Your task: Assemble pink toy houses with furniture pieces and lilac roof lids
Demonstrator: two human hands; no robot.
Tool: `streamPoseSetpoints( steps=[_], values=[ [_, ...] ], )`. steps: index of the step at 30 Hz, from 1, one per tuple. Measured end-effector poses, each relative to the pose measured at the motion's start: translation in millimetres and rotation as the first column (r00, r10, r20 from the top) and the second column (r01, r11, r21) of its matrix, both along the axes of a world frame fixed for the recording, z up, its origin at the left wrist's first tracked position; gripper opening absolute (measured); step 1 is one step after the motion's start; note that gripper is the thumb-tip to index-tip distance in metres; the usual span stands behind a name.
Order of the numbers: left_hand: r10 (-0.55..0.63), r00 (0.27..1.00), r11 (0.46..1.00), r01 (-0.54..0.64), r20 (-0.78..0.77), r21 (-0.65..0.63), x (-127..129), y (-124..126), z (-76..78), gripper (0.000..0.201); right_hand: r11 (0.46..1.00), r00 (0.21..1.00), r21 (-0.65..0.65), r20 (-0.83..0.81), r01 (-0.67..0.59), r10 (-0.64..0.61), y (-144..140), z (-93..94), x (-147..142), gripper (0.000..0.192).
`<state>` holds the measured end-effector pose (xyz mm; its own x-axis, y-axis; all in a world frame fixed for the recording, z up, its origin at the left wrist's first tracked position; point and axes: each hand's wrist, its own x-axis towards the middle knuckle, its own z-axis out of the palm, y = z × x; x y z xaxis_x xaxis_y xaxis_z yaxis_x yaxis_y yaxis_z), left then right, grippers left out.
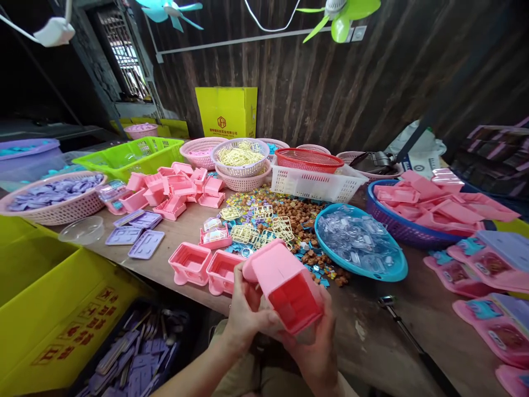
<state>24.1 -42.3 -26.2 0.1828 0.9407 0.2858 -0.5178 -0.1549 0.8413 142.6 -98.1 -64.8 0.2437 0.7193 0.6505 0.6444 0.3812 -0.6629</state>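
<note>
- Both hands [246, 315]: gripping one pink box [276, 271], tilted, opening toward wearer.
- Two similar boxes [188, 273] on surface [355, 322], just left of hands.
- Blue tray [400, 269], clear parts [351, 237] inside: beyond hands, rightward.

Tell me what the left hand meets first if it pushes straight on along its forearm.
The pink box the left hand grips comes first. Past it, the line seems to run toward the blue tray of clear parts, though depth is unclear.
</note>
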Motion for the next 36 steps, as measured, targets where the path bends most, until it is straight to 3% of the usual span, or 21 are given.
streamPoseSetpoints(
  steps=[3, 4, 6, 9, 12, 20, 24, 29, 33, 36],
  values=[
    [0.107, 0.964, 0.966, -0.043, -0.245, 0.254, -25.3, 7.4, 8.2, 0.087, 0.996, 0.997, 0.035, -0.014, -0.079, 0.079, 0.8, -3.8, 9.7, 0.084],
    [0.156, 0.916, 0.932, -0.013, -0.368, 0.362, -36.1, 11.3, 15.5, 0.091, 0.991, 0.992, 0.047, -0.010, -0.126, 0.126, -0.4, -4.6, 13.9, 0.084],
    [0.223, 0.753, 0.840, 0.174, -0.619, 0.515, -56.0, 18.9, 34.7, 0.093, 0.972, 0.972, 0.035, -0.017, -0.233, 0.234, -3.8, -5.4, 20.5, 0.083],
    [0.228, 0.538, 0.682, 0.506, -0.812, 0.527, -71.1, 26.6, 63.3, 0.096, 0.922, 0.921, -0.004, -0.055, -0.387, 0.386, -8.4, -5.7, 24.6, 0.083],
    [0.192, 0.464, 0.599, 0.642, -0.865, 0.478, -66.6, 27.8, 76.7, 0.100, 0.888, 0.886, -0.022, -0.077, -0.459, 0.457, -10.0, -6.4, 24.2, 0.084],
    [0.341, 0.583, 0.610, 0.460, -0.738, 0.645, -44.6, 17.4, 58.6, 0.079, 0.926, 0.927, -0.046, -0.034, -0.374, 0.373, -2.9, -0.8, 23.5, 0.081],
    [0.422, 0.554, 0.627, 0.394, -0.718, 0.672, -45.3, 12.6, 51.3, 0.073, 0.928, 0.931, -0.091, 0.022, -0.361, 0.364, 0.1, 3.1, 25.9, 0.079],
    [0.495, 0.540, 0.594, 0.362, -0.681, 0.718, -47.6, 9.9, 46.9, 0.070, 0.916, 0.924, -0.139, 0.011, -0.377, 0.382, 1.2, 1.1, 26.1, 0.080],
    [0.491, 0.501, 0.611, 0.386, -0.713, 0.691, -49.0, 9.4, 44.6, 0.071, 0.910, 0.918, -0.177, 0.065, -0.375, 0.391, 2.1, 3.9, 26.0, 0.074],
    [0.445, 0.458, 0.644, 0.434, -0.770, 0.630, -47.4, 7.9, 43.3, 0.072, 0.920, 0.915, -0.177, 0.148, -0.349, 0.375, 2.4, 10.8, 23.9, 0.081]
  ],
)
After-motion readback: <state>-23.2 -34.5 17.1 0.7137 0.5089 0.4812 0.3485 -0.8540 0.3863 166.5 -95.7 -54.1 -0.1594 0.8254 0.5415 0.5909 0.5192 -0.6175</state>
